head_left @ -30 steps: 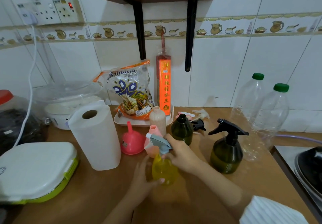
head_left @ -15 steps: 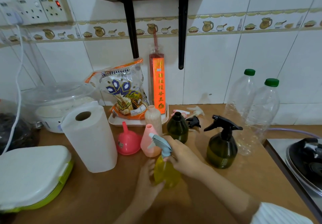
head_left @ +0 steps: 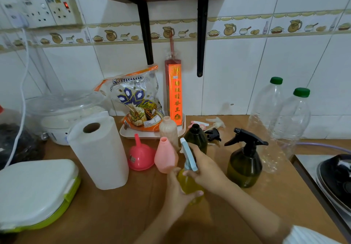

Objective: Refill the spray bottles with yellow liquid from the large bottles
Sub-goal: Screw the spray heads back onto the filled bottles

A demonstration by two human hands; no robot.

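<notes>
a small yellow spray bottle point(head_left: 190, 185) stands upright on the wooden counter point(head_left: 117, 211), near its front middle, holding yellow liquid. the left hand point(head_left: 177, 194) wraps its fingers and thumb around the bottle's body from the left side. the right hand point(head_left: 206, 169) grips the neck just under the pale blue trigger head point(head_left: 188, 155), fingers curled around it (whether the head is fully seated on the neck cannot be told).

just behind and left of it stands a pink bottle point(head_left: 166, 157) with no top on, and beside that a pink funnel point(head_left: 140, 155) sits mouth-down with its spout pointing up. behind the pink bottle is a pale beige bottle point(head_left: 169, 131), also uncapped, and to its right a dark green bottle point(head_left: 195, 136) without a sprayer. a loose black trigger head point(head_left: 213, 134) lies on the counter just beside that one, with a pink-and-white sprayer point(head_left: 198, 124) and a clear sprayer point(head_left: 216, 121) further back.

right of the hands stands a dark green spray bottle point(head_left: 245, 165) with its black trigger fitted. behind it, near the tiled wall, two large clear plastic bottles with green caps point(head_left: 279, 124) stand touching each other; they look empty.

on the left a paper towel roll point(head_left: 99, 152) stands upright, with a white and green lidded box point(head_left: 36, 192) at the near left edge.
</notes>
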